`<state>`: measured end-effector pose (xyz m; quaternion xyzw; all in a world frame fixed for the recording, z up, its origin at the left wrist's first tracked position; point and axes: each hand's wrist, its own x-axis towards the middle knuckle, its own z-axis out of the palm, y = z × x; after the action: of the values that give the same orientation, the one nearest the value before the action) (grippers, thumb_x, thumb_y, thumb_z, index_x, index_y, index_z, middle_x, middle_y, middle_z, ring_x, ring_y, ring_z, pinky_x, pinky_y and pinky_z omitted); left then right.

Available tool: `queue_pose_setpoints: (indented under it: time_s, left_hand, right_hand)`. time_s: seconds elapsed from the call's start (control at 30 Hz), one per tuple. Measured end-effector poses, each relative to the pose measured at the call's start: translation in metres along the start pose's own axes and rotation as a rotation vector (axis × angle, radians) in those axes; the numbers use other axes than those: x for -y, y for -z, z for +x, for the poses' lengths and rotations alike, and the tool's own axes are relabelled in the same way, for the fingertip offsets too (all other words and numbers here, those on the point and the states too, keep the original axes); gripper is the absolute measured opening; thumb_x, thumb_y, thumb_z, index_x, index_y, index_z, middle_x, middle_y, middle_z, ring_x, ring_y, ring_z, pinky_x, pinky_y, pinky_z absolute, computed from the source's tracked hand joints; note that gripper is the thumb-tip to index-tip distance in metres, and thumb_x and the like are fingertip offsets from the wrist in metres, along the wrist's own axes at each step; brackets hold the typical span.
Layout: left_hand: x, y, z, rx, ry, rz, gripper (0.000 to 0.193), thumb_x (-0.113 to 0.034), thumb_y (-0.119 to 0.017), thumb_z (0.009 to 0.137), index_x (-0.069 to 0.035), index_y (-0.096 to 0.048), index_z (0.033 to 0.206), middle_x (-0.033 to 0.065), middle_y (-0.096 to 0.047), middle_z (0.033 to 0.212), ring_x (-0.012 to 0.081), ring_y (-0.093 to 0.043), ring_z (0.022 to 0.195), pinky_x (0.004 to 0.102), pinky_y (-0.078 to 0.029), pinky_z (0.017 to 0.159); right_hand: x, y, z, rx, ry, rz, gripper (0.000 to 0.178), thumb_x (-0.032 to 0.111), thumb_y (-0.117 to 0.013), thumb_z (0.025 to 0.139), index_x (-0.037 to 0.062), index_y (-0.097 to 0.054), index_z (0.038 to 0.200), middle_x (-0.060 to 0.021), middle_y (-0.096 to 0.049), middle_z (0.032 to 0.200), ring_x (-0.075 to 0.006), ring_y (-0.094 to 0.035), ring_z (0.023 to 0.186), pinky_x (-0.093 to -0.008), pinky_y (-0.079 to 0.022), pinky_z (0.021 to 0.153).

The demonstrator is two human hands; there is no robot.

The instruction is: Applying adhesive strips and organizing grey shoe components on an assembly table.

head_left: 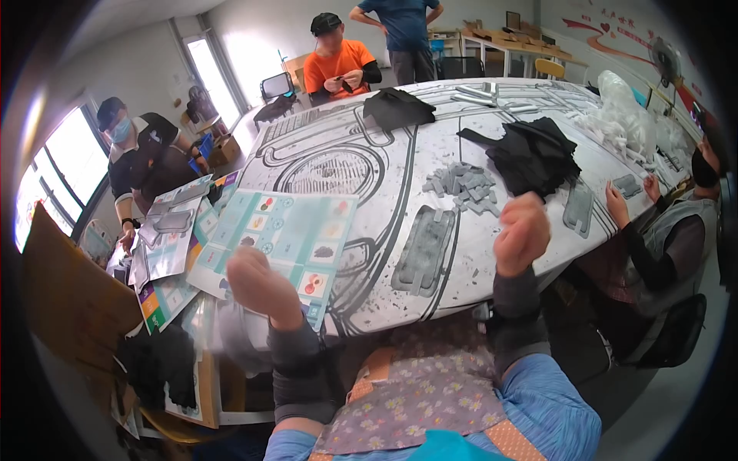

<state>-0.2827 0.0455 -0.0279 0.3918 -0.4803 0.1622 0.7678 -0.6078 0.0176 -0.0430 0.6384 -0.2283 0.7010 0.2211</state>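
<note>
My left hand [263, 287] is raised over the near edge of a printed picture sheet [338, 230]. It is blurred, its fingers look curled, and a smeared grey shape [240, 338] shows just below it. Held up above the table [392, 307], my right hand [523, 234] has its fingers closed; whatever is in them, if anything, is hidden. Between the hands lies a grey moulded tray [423, 251] with rounded corners. Beyond it is a loose heap of small grey pieces [465, 187]. A pile of black cloth [536, 157] sits just past my right hand.
A second grey tray [578, 209] and white plastic bags [621, 115] are on the right. More black cloth [398, 110] lies at the far side. Co-workers sit or stand around: an orange shirt [342, 69] opposite, a masked person at left, someone at right. Cardboard [69, 288] stands at left.
</note>
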Motion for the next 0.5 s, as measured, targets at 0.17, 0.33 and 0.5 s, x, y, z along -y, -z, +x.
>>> queue_pose_setpoints:
  time_s: [0.17, 0.33, 0.5]
  left_hand:
    - [-0.004, 0.025, -0.045, 0.767, -0.290, -0.116, 0.013, 0.003, -0.063, 0.077, -0.009, -0.062, 0.082, 0.0074, -0.062, 0.077, 0.0241, -0.059, 0.068, 0.0330, -0.046, 0.061]
    - [0.016, 0.059, -0.090, 1.246, -0.386, 0.016, 0.018, -0.007, -0.075, 0.073, -0.010, -0.067, 0.089, 0.0050, -0.068, 0.089, 0.0238, -0.064, 0.079, 0.0365, -0.051, 0.067]
    - [0.022, 0.082, -0.126, 1.210, -0.201, 0.017, 0.022, -0.010, -0.076, 0.075, -0.008, -0.068, 0.095, 0.0053, -0.068, 0.094, 0.0261, -0.064, 0.085, 0.0374, -0.052, 0.074]
  right_hand:
    - [0.054, -0.008, -0.013, 0.465, 0.085, 0.245, 0.024, 0.015, -0.061, 0.089, 0.0099, -0.050, 0.068, -0.0047, -0.055, 0.067, -0.0219, -0.054, 0.056, -0.0342, -0.043, 0.051]
    - [0.064, 0.010, -0.036, 1.000, 0.131, 0.345, 0.022, 0.017, -0.072, 0.082, 0.0100, -0.054, 0.071, -0.0032, -0.054, 0.071, -0.0225, -0.055, 0.060, -0.0350, -0.046, 0.054]
    - [0.046, 0.043, -0.069, 1.071, 0.049, 0.256, 0.023, 0.019, -0.071, 0.082, 0.0118, -0.054, 0.067, -0.0042, -0.052, 0.064, -0.0246, -0.055, 0.061, -0.0373, -0.045, 0.054]
